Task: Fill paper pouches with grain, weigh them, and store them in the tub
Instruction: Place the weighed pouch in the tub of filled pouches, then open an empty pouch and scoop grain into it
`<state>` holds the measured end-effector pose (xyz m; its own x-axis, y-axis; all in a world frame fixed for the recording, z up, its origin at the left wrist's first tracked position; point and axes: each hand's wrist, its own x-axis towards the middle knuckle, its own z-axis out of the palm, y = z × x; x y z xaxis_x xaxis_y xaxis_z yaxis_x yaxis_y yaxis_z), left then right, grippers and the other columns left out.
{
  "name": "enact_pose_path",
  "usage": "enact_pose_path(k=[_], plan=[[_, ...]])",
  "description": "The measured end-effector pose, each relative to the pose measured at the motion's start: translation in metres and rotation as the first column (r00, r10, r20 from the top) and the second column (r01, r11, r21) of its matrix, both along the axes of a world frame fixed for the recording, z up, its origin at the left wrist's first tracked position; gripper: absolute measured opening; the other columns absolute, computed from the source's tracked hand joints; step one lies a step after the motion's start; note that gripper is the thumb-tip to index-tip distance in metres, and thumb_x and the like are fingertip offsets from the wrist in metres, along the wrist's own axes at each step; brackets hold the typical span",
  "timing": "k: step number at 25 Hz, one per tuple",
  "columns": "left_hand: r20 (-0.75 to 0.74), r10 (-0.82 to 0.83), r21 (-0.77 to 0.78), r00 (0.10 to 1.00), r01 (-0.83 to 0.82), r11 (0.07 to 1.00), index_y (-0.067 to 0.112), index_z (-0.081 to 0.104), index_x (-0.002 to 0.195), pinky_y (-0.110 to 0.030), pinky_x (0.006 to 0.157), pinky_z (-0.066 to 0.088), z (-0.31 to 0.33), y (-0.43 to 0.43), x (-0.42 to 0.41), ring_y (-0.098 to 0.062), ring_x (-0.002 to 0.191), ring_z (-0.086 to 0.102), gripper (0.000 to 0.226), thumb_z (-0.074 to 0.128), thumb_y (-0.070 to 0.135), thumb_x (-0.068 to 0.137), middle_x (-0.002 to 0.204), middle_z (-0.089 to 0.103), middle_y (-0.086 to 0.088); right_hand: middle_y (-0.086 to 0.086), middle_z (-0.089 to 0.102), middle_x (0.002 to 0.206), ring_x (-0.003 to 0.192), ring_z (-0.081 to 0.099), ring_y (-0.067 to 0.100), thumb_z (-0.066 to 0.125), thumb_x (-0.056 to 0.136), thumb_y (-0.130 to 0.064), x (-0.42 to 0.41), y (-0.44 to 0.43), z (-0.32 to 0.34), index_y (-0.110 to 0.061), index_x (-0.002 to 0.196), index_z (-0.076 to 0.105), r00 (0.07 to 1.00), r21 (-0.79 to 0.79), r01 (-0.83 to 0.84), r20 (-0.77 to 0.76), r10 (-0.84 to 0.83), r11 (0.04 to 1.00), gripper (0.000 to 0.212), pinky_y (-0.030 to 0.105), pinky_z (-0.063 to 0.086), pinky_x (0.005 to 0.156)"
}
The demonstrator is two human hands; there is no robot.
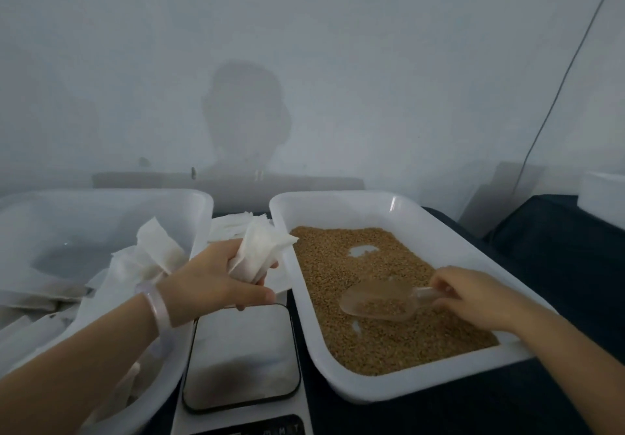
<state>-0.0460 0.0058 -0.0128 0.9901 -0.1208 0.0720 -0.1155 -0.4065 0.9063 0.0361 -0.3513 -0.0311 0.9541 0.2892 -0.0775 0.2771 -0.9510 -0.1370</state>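
A paper pouch (259,252) and a loaded scoop (362,294) are held.
In the head view, the paper pouch is gripped in the curled left hand (216,277) over the far edge of the scale (241,357), between the tub (199,211) (filled pouches (157,252) are piled inside) and the grain tray (416,213). The scoop, part-filled with grain (384,306), is pinched by its handle in the right hand (473,296) over that tray.

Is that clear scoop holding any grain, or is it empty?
Partly filled. Brown grain shows through the clear scoop, which the right hand grips by its handle.
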Motion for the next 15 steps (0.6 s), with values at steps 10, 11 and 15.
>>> enact_pose_path(k=[10,11,15], plan=[[0.063,0.027,-0.031,0.998,-0.025,0.999,0.009,0.059,0.076,-0.02,0.049,0.048,-0.007,-0.002,0.005,-0.011,0.051,0.058,0.025,0.078,-0.005,0.067,0.065,0.066,0.001,-0.023,0.055,0.115,0.106,0.046,-0.002,0.049,0.096,-0.036,-0.009,-0.017,0.019,-0.047,0.125,0.051,0.967,-0.151,-0.045,0.243,0.081,0.988,0.032,0.034,0.014,0.107],[0.064,0.028,-0.042,0.998,-0.026,0.999,0.01,0.06,0.077,-0.02,0.049,0.048,-0.007,-0.002,0.005,-0.01,0.051,0.058,0.026,0.078,-0.005,0.067,0.065,0.066,0.002,-0.022,0.055,0.117,0.106,0.046,-0.002,0.049,0.096,-0.036,-0.008,-0.018,0.019,-0.045,0.127,0.05,0.97,-0.126,-0.033,0.233,0.062,0.991,0.033,0.034,0.014,0.106],[0.026,0.015,-0.085,1.0,-0.013,0.996,0.012,0.064,0.085,-0.028,0.058,0.052,-0.006,-0.001,0.006,-0.015,0.06,0.059,0.031,0.081,-0.002,0.064,0.061,0.06,0.003,-0.021,0.055,0.113,0.099,0.044,-0.004,0.047,0.096,-0.038,-0.011,-0.02,0.018,-0.045,0.128,0.049,0.97,-0.14,-0.013,0.239,0.046,0.99,0.033,0.033,0.015,0.105]])
